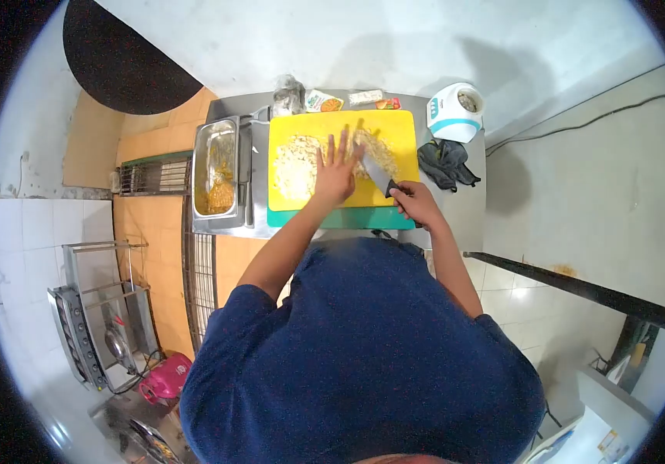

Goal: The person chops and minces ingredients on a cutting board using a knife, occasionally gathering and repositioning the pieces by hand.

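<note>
My right hand (417, 204) is closed around the black handle of a kitchen knife (378, 172). Its broad blade points up and left over the yellow cutting board (340, 122), at the edge of a heap of pale chopped food (379, 151). My left hand (336, 176) lies over the middle of the board with its fingers spread, left of the blade. A larger pile of the same pale pieces (295, 172) covers the board's left side. What the food is, I cannot make out. A green board (340, 220) shows under the yellow one's near edge.
A steel pan (201, 166) with orange-brown food stands left of the boards. Behind them are a plastic bag (289, 96) and several small packets (323, 101). At the right are a white-and-teal appliance (454, 114) and a crumpled black bag (447, 164).
</note>
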Action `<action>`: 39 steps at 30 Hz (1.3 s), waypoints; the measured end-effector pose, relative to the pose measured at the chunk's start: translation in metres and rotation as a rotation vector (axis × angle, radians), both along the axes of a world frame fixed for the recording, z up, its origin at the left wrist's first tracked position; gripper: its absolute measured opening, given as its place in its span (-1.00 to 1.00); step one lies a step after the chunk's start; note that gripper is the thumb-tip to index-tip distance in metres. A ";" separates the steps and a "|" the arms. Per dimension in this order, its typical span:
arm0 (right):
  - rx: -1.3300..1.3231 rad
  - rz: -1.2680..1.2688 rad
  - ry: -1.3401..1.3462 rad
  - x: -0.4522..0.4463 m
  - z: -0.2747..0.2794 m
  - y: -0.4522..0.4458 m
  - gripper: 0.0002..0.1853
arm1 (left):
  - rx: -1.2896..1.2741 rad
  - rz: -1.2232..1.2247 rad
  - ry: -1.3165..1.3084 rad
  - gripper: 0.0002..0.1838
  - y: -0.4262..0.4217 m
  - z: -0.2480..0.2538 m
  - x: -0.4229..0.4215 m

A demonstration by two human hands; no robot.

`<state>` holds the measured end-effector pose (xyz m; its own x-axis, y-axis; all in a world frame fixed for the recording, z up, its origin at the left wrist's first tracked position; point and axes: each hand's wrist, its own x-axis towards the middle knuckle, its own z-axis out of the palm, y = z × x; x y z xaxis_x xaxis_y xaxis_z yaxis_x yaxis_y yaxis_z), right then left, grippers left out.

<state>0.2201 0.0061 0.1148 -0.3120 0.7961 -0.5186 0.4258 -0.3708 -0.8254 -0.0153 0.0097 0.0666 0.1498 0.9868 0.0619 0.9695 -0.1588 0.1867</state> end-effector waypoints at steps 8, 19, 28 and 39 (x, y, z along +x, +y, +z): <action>0.382 0.018 -0.206 0.025 -0.020 -0.006 -0.70 | 0.013 0.118 -0.387 0.00 0.019 -0.009 -0.030; 0.860 0.133 -0.618 0.003 -0.009 -0.004 -0.62 | 0.007 -0.252 -0.089 -0.05 -0.006 0.009 0.000; 0.623 -0.146 -0.339 0.043 -0.048 -0.004 -0.75 | -0.062 0.003 -0.423 0.00 0.025 -0.021 -0.023; 0.446 -0.134 -0.480 0.035 -0.095 -0.039 -0.67 | 0.003 -0.049 -0.669 -0.13 0.009 -0.066 0.000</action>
<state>0.2551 -0.0334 0.0197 -0.0126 0.9823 -0.1871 0.7579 -0.1127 -0.6425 -0.0154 0.0189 0.0007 0.1231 0.9795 0.1594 0.6369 -0.2012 0.7442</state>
